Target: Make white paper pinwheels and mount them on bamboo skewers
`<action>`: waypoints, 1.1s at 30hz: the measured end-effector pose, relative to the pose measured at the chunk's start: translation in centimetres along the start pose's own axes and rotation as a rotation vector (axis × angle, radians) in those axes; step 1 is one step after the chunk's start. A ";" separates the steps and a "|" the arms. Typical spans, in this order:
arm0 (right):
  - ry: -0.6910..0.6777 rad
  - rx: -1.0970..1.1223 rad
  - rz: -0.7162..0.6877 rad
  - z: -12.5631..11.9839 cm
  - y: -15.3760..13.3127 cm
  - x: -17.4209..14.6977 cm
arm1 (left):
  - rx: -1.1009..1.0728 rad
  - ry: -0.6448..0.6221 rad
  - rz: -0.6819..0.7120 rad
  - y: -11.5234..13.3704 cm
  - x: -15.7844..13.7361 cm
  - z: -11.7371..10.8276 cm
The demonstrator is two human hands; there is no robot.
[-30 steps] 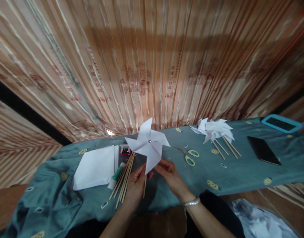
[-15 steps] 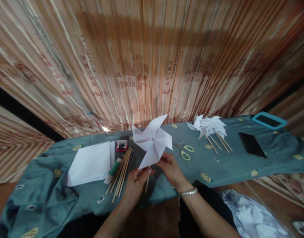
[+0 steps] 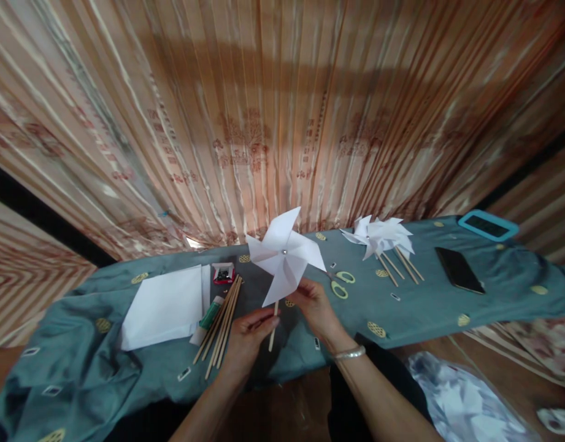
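Observation:
A white paper pinwheel (image 3: 284,261) with a shiny pin at its centre stands upright above the table on a thin wooden stick (image 3: 273,334). My left hand (image 3: 251,334) is closed around the stick, just under the blades. Curled fingers of my right hand (image 3: 315,307) meet the edge of the lower right blade, with their tips partly hidden by the paper. A silver bracelet (image 3: 349,354) circles my right wrist. Right of the pinwheel lie yellow-green handled scissors (image 3: 341,283). Left of it are several wooden sticks (image 3: 223,322) and a green glue stick (image 3: 211,312).
White paper sheets (image 3: 165,307) and a small red box (image 3: 223,273) of dark pins occupy the left side. Finished pinwheels (image 3: 378,234), a phone (image 3: 459,270) and a blue-framed tablet (image 3: 488,225) lie rightward. A plastic bag (image 3: 466,399) with white paper sits below the table's right side.
The pinwheel's blades have turned a little, and more of the stick shows below them. Both hands stay close to it. The view has shifted slightly.

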State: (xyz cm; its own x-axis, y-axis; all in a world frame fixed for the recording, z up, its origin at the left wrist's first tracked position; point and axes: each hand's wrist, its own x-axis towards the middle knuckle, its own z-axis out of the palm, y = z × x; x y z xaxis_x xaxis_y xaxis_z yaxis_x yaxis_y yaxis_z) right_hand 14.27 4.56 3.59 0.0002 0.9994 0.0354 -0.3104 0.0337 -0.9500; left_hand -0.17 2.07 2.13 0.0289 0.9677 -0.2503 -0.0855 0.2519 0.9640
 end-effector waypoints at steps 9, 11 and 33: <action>0.381 -0.520 -0.223 -4.2 -1.2 -0.6 | -0.030 0.083 0.099 0.3 1.3 -1.7; 0.437 -0.590 -0.279 -4.9 -1.9 -0.2 | -0.031 0.077 0.096 0.1 1.3 -1.7; 0.174 -0.191 -0.112 -3.7 -1.6 1.4 | 0.087 0.049 0.130 0.1 1.0 -2.1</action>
State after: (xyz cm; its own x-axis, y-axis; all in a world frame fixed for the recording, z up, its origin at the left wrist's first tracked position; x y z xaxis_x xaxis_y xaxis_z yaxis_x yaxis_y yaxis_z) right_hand 18.26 5.95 3.98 0.1931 0.9755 0.1056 -0.1144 0.1292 -0.9850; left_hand -2.28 3.11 1.76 -0.0252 0.9919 -0.1248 0.0014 0.1249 0.9922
